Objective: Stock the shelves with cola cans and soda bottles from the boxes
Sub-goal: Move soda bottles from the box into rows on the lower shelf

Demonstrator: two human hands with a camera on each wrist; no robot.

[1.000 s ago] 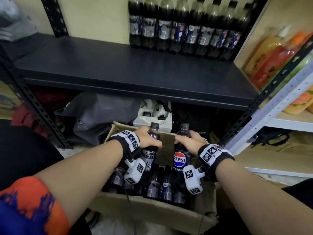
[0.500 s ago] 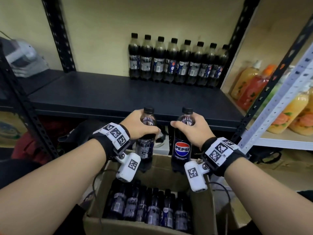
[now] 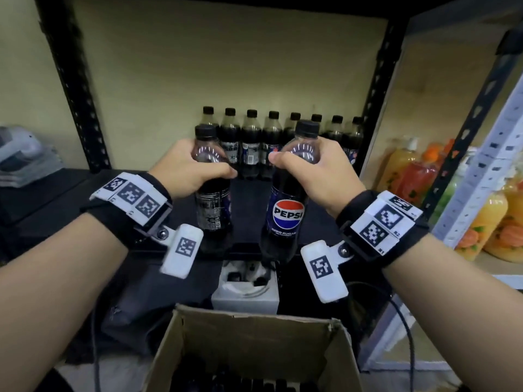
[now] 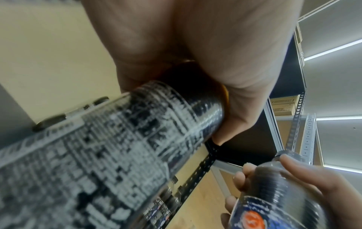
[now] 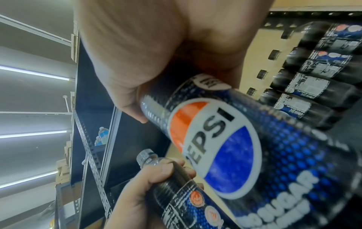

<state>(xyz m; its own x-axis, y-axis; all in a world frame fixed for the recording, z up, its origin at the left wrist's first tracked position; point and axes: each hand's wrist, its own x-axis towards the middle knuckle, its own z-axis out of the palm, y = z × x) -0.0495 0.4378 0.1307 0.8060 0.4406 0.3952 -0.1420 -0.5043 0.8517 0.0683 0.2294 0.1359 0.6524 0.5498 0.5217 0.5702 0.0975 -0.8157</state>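
Two cola bottles held upright — left hand (image 3: 181,168), right hand (image 3: 319,171).

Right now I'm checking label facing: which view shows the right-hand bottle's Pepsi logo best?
The right wrist view: the logo fills the frame, sharp. The head view shows it smaller but readable; the left wrist view catches only a sliver at its edge.

Dark cola bottle (image 3: 285,219) — red-white-blue logo, black cap (image 3: 307,128) — brown box (image 3: 249,343).
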